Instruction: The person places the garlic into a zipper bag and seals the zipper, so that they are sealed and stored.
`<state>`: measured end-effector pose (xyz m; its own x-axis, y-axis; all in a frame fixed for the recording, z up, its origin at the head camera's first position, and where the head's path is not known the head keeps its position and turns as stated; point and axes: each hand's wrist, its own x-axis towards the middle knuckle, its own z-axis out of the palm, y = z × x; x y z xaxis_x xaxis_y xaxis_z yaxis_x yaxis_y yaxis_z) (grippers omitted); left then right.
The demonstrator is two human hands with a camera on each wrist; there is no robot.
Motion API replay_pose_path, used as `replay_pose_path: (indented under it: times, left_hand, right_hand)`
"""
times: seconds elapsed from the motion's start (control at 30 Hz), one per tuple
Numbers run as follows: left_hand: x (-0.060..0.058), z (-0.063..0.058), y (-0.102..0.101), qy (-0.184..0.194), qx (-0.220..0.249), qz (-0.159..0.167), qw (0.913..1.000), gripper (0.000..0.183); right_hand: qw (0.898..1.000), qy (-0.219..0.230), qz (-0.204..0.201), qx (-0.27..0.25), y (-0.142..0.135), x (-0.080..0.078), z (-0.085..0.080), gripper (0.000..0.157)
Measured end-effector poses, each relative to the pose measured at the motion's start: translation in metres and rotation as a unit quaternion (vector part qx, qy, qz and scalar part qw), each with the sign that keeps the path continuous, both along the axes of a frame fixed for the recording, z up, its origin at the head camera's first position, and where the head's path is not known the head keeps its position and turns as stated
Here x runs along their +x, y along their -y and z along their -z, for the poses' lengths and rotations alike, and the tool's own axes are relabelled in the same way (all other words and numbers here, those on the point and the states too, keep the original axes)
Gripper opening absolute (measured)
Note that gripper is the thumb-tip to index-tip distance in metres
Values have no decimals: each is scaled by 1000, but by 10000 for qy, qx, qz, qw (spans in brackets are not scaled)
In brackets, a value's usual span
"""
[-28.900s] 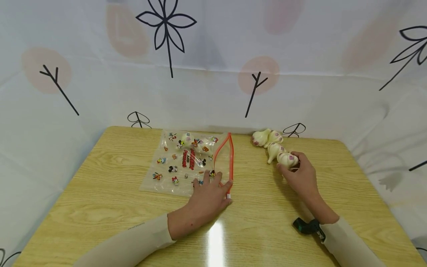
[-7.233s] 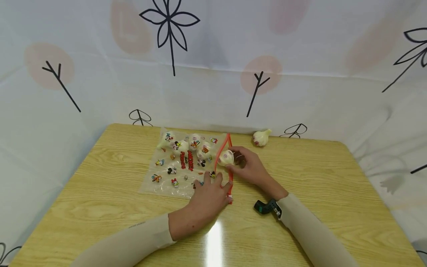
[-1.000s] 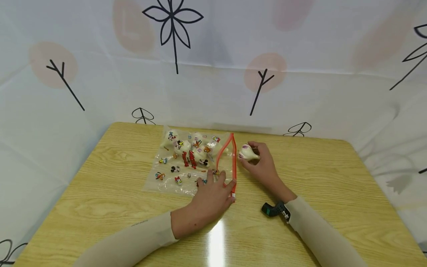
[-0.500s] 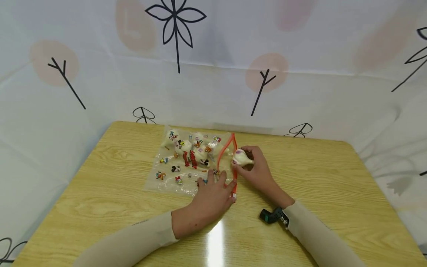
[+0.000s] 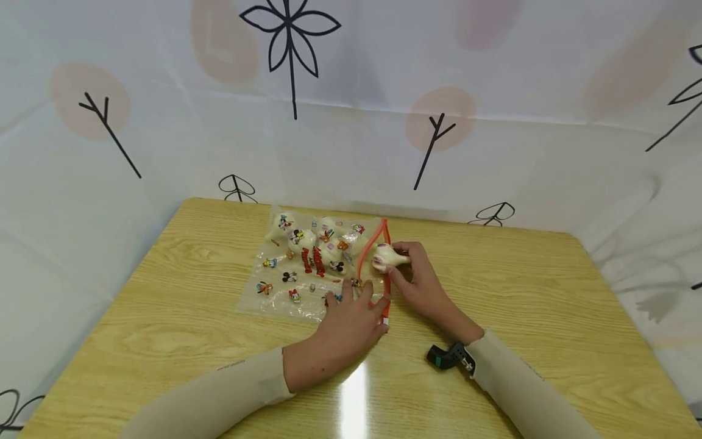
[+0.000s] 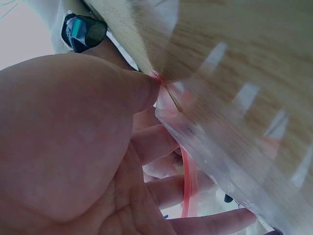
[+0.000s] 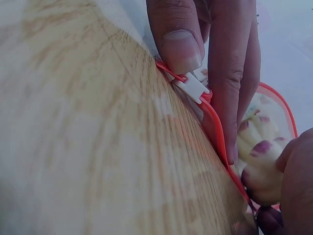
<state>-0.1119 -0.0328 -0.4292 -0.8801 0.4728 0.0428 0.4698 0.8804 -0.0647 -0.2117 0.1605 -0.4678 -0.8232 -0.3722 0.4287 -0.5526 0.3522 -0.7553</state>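
A clear zip bag (image 5: 253, 297) printed with cartoon figures lies flat, its red zip edge (image 5: 387, 283) parted on the right. Several garlic bulbs (image 5: 300, 241) show through its film. My left hand (image 5: 351, 320) rests with spread fingers on the bag's near right corner, beside the white slider (image 7: 190, 87). Between thumb and fingers my right hand (image 5: 428, 291) holds another garlic bulb (image 5: 386, 257) at the bag's mouth, stem to the right. In the right wrist view, this purple-streaked bulb (image 7: 264, 161) sits just inside the red rim. The left wrist view shows the left palm (image 6: 63, 147) close up.
The pale wooden table (image 5: 521, 292) extends around the bag. A white patterned cloth (image 5: 351, 152) hangs behind its far edge and along the sides. A black wrist camera (image 5: 450, 356) is strapped at the right sleeve.
Garlic bulbs once lying on the table at the right are now inside the bag. Over the last second my right hand has carried one bulb left to the mouth. The left hand stays put.
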Motion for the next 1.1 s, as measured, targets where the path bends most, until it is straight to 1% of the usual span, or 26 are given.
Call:
replay_pose_path:
  times: [0.17, 0.37, 0.47, 0.57, 0.67, 0.73, 0.8, 0.87, 0.93, 1.03, 1.1]
  left_hand:
    - [0, 0, -1, -31, -20, -20, 10000, 53]
    - [0, 0, 0, -97, -39, -5, 9999, 53]
    - [0, 0, 0, -128, -32, 16, 9999, 53]
    - [0, 0, 0, -139, -22, 47, 9999, 53]
    - [-1, 0, 0, -142, -8, 58, 9999, 53]
    - [-1, 0, 0, -135, -3, 57, 9999, 53]
    - [-1, 0, 0, -130, 10, 53, 9999, 53]
    - [-1, 0, 0, -126, 19, 48, 9999, 53]
    - [-1, 0, 0, -118, 32, 46, 9999, 53]
    - [0, -1, 0, -95, 17, 33, 9999, 53]
    - [0, -1, 0, -71, 4, 23, 10000, 53]
  right_hand:
    - [9998, 22, -101, -148, -1, 0, 0, 41]
    - [9997, -221, -9, 119, -2, -1, 1, 31]
    - [9995, -255, -9, 163, -2, -2, 2, 29]
    - [9998, -170, -33, 129, -2, -2, 2, 34]
    - [9999, -142, -93, -8, -1, -2, 1, 44]
    - [9994, -275, -189, -106, -1, -2, 0, 49]
    - [9985, -453, -260, -147, -1, -3, 1, 50]
    - [9975, -635, -288, -108, -1, -4, 1, 45]
    - [9971, -721, -255, -44, -2, -5, 2, 38]
    - [9974, -689, -208, 34, -2, -5, 2, 30]
    - [9976, -652, -215, 44, -2, -4, 3, 28]
